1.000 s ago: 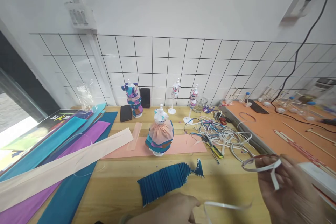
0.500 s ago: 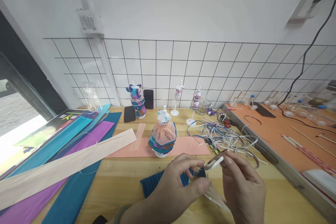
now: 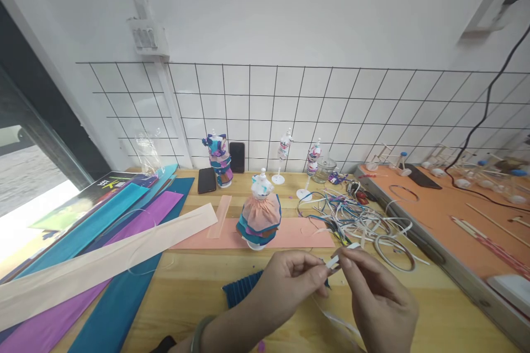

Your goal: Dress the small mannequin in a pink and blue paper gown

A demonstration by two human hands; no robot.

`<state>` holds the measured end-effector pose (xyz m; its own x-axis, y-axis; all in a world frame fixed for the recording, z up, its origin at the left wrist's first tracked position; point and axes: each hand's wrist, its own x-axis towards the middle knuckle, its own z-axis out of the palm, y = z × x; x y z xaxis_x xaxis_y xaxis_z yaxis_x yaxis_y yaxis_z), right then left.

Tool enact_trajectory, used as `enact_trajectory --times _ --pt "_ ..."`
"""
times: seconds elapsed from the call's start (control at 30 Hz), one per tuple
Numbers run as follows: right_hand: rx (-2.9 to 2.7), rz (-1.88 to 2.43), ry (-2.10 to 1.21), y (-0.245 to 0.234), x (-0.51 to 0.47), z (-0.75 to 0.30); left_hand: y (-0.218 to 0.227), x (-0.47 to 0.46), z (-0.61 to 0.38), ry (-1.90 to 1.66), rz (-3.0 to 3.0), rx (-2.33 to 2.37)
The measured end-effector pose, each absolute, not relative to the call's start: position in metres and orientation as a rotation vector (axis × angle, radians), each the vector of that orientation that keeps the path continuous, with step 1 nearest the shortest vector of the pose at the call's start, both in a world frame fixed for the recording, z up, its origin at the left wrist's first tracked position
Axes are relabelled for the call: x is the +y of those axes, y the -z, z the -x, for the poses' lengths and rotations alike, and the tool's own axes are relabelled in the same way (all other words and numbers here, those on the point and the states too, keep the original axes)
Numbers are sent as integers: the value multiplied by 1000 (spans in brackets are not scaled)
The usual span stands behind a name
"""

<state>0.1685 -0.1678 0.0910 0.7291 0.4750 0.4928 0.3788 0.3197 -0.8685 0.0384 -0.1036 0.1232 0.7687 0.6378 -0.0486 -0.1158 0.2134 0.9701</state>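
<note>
A narrow white ribbon (image 3: 332,262) is stretched between my two hands above the table. My left hand (image 3: 287,281) pinches one part of it between thumb and fingers. A short way off, my right hand (image 3: 379,292) grips the ribbon with its fingertips, and a pale loose length hangs below. Partly hidden under my left hand lies a pleated dark blue fabric piece (image 3: 242,289). Beyond the hands stands a miniature dress form (image 3: 261,187) wearing a layered skirt (image 3: 260,215) in peach, blue and brown.
A tangle of ribbons (image 3: 351,212) lies at the right, near an orange-topped surface (image 3: 447,198). Long fabric strips (image 3: 165,242) cover the left side. More small dress forms (image 3: 219,157), two phones (image 3: 207,181) and a glass jar (image 3: 323,168) stand or lie at the back.
My hands have come closer together. My left thumb and fingers, apart before, have closed on the ribbon. The view has shifted slightly.
</note>
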Motion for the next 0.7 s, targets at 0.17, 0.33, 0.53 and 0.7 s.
enact_trajectory --times 0.17,0.33,0.53,0.7 --pt "-912 1325 -43 -92 -173 -171 -118 -101 -39 -555 -1269 503" --pt "-1112 1366 288 -102 -184 -186 -125 -100 -34 -636 -1626 614" --pt "-1904 1336 491 -128 -189 -212 -125 -100 -30 -759 -2191 501" --pt "-2095 1327 351 -122 -192 -218 -122 -101 -25 -848 -2467 451"
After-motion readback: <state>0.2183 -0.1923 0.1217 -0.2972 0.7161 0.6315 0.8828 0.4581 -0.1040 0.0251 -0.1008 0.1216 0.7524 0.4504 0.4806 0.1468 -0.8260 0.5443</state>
